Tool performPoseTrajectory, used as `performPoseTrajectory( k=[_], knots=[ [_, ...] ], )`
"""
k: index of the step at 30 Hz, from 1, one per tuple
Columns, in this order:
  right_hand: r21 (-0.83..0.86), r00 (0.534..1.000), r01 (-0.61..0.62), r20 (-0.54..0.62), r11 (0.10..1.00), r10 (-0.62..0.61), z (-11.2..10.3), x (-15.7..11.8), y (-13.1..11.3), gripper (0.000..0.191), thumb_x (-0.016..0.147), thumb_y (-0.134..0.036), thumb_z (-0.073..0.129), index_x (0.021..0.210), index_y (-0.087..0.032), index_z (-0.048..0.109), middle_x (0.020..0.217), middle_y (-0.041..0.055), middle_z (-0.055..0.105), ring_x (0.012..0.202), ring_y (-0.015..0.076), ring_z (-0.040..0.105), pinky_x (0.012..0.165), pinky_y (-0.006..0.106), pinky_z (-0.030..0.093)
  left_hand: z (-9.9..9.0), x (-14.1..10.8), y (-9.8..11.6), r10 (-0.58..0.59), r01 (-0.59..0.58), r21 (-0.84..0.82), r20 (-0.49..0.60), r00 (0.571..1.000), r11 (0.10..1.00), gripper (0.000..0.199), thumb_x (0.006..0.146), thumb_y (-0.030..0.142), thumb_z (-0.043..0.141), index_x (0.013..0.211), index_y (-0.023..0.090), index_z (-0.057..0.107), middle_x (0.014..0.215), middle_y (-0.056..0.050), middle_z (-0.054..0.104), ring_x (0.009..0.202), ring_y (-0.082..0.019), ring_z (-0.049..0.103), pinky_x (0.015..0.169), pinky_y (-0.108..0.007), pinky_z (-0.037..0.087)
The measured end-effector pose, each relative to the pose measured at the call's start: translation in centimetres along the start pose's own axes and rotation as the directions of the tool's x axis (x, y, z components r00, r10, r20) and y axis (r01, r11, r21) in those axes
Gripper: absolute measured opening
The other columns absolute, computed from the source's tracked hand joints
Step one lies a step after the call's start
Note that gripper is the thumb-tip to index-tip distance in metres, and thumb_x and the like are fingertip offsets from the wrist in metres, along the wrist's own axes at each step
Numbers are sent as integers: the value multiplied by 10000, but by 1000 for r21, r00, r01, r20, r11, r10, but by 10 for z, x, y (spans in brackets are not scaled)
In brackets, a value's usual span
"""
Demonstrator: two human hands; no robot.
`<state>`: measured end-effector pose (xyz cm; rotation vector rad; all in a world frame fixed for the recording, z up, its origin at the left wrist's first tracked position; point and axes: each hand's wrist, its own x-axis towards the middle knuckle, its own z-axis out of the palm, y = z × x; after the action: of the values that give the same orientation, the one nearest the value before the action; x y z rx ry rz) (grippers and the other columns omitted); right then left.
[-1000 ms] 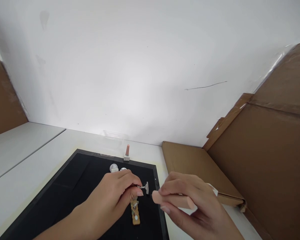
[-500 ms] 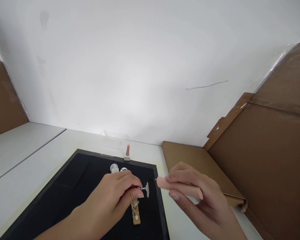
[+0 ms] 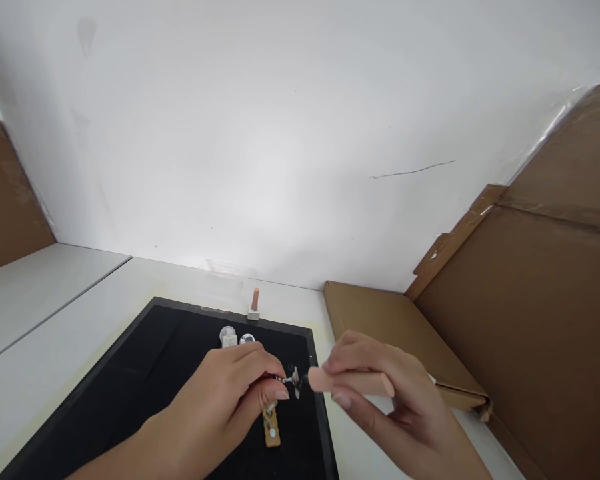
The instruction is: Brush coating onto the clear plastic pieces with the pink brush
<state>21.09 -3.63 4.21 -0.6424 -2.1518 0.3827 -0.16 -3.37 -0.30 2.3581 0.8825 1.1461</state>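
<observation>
We do best pinching the small silvery stemmed piece firmly in our left fingers, our right fingers holding the pale-pink cylindrical handle lightly beside them.

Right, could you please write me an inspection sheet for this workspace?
Surface: black rectangular mat with dark border, on a white tabletop.
Job's things: small silvery stem with pale flat end; pale pink cylindrical handle, dark tip beside that end, contact unclear.
Clutter: yellowish-brown wavy-edged bar; two small round whitish pieces, partly covered; small white block with pink tapered top at the mat's far edge; flat brown cardboard box to the right.
Hands: left pinches the stem; right grips the handle.
Cables: nothing seen.
Surroundings: white wall with thin dark line; brown cardboard both sides.
</observation>
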Motion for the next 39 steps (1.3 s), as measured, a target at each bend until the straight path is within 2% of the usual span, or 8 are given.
performPoseTrajectory(
  k=[3,13,17,22,26,31,36,39],
  knots=[
    [-16,998,12,-69,1000,-13,0,2,-1,127,887,-117,545,942,-223,588,644,1,610,541,141,528,478,255,410,0,0,1,2,-2,-3,0,1000,1000,204,960,217,465,841,166,623,682,-5,622,559,-112,550,524,-196,395],
    [3,995,49,-85,999,-49,0,2,2,157,877,-98,545,960,-226,579,685,14,621,554,142,515,483,264,408,-1,-2,0,3,-4,-26,-4,1000,1000,189,961,206,466,867,157,623,703,-7,625,585,-109,561,542,-194,396],
    [35,998,68,-10,997,-67,1,2,2,115,870,-118,572,921,-221,575,640,-2,606,527,133,515,464,254,394,1,-2,0,3,-3,-26,-2,1000,1000,192,963,215,468,860,162,622,706,-6,624,586,-110,561,540,-195,392],
    [-18,987,63,-148,998,-65,2,1,1,152,867,-103,571,955,-225,594,690,20,637,551,147,535,463,267,403,2,-3,0,27,-28,-39,-28,999,999,195,966,201,457,864,157,618,702,-9,623,581,-108,559,540,-192,396],
    [-1,997,68,-39,998,-68,0,1,-2,111,850,-117,598,892,-218,587,613,-7,610,519,134,541,445,246,387,2,-4,-1,49,-49,-24,-20,999,998,185,960,189,460,862,152,611,700,-18,622,575,-116,554,536,-200,401],
    [-37,988,46,-143,998,-51,0,1,1,172,854,-87,578,951,-227,599,705,9,643,562,137,538,492,256,420,3,-6,-1,80,-80,-28,-23,997,996,198,967,196,440,863,152,603,684,-18,613,546,-115,531,510,-202,389],
    [28,999,46,10,999,-46,-1,0,-2,138,848,-107,602,906,-230,580,628,-19,601,519,122,520,468,238,397,3,-4,-1,80,-81,-22,-37,996,996,187,960,183,452,863,141,605,687,-25,619,552,-114,540,515,-198,392],
    [-26,999,-4,-36,1000,3,-1,1,-5,196,859,-71,566,953,-242,586,678,-13,618,561,125,533,491,236,410,3,-4,-1,77,-78,-19,-31,997,997,187,961,188,454,867,142,609,688,-23,617,552,-115,539,519,-199,394]
  ],
)
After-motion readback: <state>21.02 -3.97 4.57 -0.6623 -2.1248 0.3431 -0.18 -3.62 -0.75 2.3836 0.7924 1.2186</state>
